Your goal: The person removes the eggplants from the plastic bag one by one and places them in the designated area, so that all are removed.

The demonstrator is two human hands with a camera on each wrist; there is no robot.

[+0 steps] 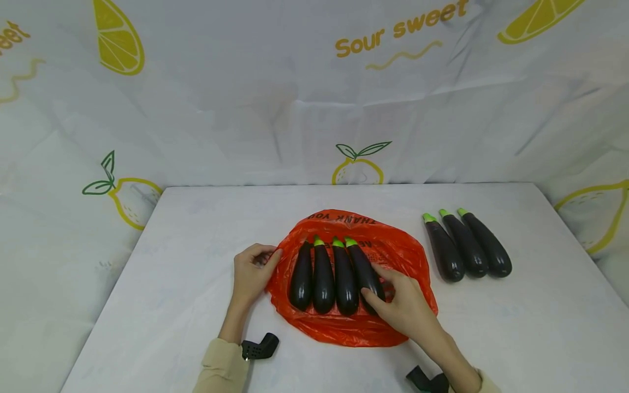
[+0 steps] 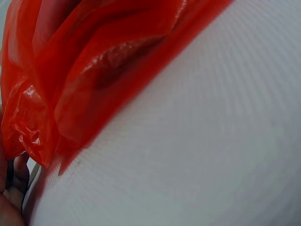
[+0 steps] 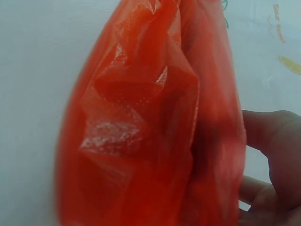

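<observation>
A red plastic bag (image 1: 339,333) lies spread on the white table, with "THANK YOU" printed near its far edge. Several dark eggplants (image 1: 323,281) lie side by side on it, green stem ends pointing away from me. At the bag's left edge, my left hand (image 1: 250,277) pinches the plastic between thumb and fingers. My right hand (image 1: 407,303) grips the rightmost eggplant (image 1: 362,266) of this row, thumb on its near left side and fingers on its right. Both wrist views are mostly filled by the bag's crinkled red plastic (image 3: 122,141), which hides the eggplants there.
Three more eggplants (image 1: 469,245) lie together on the table (image 1: 530,327) to the right of the bag. Behind the table's far edge hangs a white curtain (image 1: 236,131) printed with lemons and the words "Sour sweet". A black wrist device (image 1: 260,347) sits at the left wrist.
</observation>
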